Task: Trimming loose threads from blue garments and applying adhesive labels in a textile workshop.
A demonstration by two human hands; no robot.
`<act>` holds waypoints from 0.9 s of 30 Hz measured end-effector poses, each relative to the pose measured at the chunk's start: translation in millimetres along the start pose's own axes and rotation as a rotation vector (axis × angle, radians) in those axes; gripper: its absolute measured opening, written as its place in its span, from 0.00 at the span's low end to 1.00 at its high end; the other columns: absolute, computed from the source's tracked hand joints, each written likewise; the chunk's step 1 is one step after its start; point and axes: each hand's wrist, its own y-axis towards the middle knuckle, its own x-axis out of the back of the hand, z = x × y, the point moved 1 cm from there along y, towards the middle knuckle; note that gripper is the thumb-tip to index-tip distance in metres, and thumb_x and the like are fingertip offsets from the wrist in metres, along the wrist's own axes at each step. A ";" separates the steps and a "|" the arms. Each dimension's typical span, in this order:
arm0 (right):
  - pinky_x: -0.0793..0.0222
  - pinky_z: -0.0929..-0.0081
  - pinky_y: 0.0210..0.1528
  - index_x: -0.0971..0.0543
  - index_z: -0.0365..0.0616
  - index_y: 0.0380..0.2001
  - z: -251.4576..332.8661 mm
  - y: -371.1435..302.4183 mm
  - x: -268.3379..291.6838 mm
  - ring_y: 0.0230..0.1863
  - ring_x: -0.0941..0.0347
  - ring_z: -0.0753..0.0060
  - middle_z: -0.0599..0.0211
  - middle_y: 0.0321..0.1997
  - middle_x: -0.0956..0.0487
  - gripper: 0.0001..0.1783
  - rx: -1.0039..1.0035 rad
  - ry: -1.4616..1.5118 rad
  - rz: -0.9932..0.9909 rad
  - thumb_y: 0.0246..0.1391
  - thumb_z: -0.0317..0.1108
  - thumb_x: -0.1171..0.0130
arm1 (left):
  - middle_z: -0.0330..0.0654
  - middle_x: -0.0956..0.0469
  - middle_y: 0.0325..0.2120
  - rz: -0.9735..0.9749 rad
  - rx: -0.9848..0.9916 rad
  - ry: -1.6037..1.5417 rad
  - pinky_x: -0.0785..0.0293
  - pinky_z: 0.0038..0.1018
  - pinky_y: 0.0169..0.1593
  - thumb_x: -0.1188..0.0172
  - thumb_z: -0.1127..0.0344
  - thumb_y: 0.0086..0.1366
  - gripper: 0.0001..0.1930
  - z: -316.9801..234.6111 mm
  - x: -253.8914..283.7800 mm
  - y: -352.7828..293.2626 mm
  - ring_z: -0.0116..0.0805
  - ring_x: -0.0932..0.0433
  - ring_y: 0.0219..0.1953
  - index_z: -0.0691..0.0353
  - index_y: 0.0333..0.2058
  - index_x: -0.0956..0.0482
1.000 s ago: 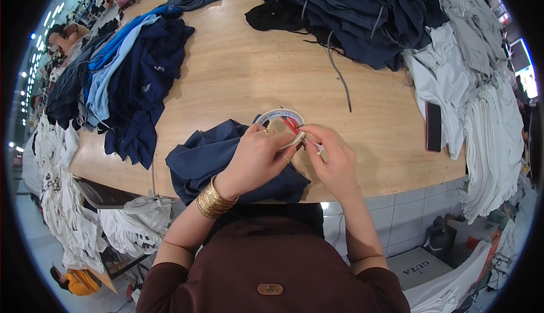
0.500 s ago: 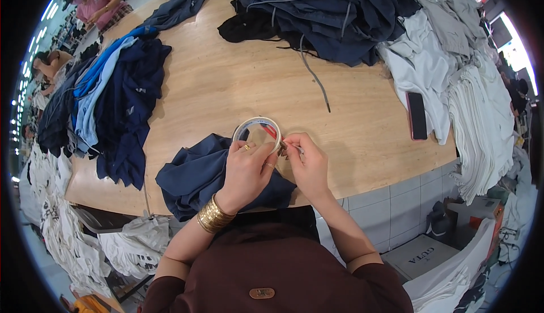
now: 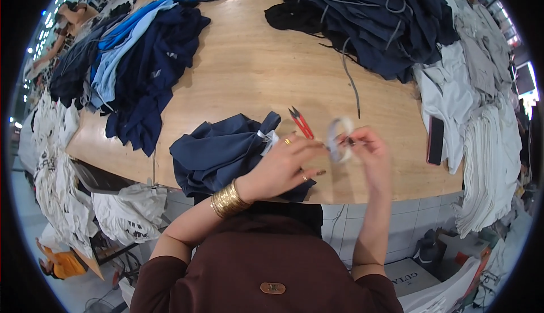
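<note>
A roll of tape (image 3: 333, 143), blurred by motion, is pinched in my right hand (image 3: 374, 153) just above the table. My left hand (image 3: 286, 163), with rings and gold bangles, is stretched toward the roll. Its thumb and fingers are apart and nothing shows between them. Beneath and left of that hand lies a crumpled navy garment (image 3: 218, 151) with a small white piece (image 3: 265, 137) at its upper right. Red-handled thread snips (image 3: 300, 123) rest on the wood beyond my left fingers, blades pointing away.
The wooden table (image 3: 243, 81) bears blue and navy garments (image 3: 141, 81) at left and a large dark pile (image 3: 368, 24) with a hanging cord at the back. A phone (image 3: 435, 140) lies by white stacked cloth (image 3: 487, 171) at right. Co-workers sit far left.
The tape roll has moved right with my right hand, and my left hand has come off it. The red snips, earlier seen through the roll, now show fully on the table. My view has shifted.
</note>
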 end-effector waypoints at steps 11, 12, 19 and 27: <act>0.32 0.76 0.40 0.23 0.42 0.34 3.4 27.4 1.1 0.38 0.25 0.66 0.61 0.37 0.23 0.08 0.337 -1.104 -0.364 0.50 0.22 0.45 | 0.43 0.23 0.30 -0.176 0.613 -0.054 0.31 0.25 0.36 0.45 0.68 0.63 0.08 101.7 26.9 -15.9 0.30 0.26 0.32 0.69 0.33 0.24; 0.31 0.76 0.38 0.22 0.42 0.35 -0.5 29.6 -17.0 0.37 0.25 0.66 0.61 0.35 0.23 0.09 0.187 -0.895 -0.286 0.49 0.21 0.45 | 0.43 0.23 0.30 -0.177 0.612 -0.060 0.31 0.25 0.36 0.45 0.68 0.63 0.08 102.0 27.9 -17.1 0.30 0.26 0.32 0.69 0.33 0.24; 0.30 0.78 0.35 0.21 0.43 0.41 -0.6 25.0 -89.6 0.32 0.24 0.72 0.61 0.31 0.21 0.14 0.324 -0.725 -0.117 0.52 0.19 0.49 | 0.33 0.28 0.29 -0.258 0.612 -0.765 0.37 0.16 0.40 0.45 0.71 0.63 0.03 57.7 71.2 -44.8 0.18 0.33 0.33 0.64 0.32 0.27; 0.29 0.78 0.45 0.27 0.33 0.47 5.8 19.2 -142.1 0.36 0.22 0.72 0.59 0.36 0.20 0.18 0.246 -0.153 0.143 0.51 0.15 0.47 | 0.32 0.28 0.31 -0.513 0.490 -1.027 0.37 0.15 0.41 0.45 0.71 0.63 0.03 23.8 99.5 -98.4 0.16 0.33 0.35 0.62 0.32 0.29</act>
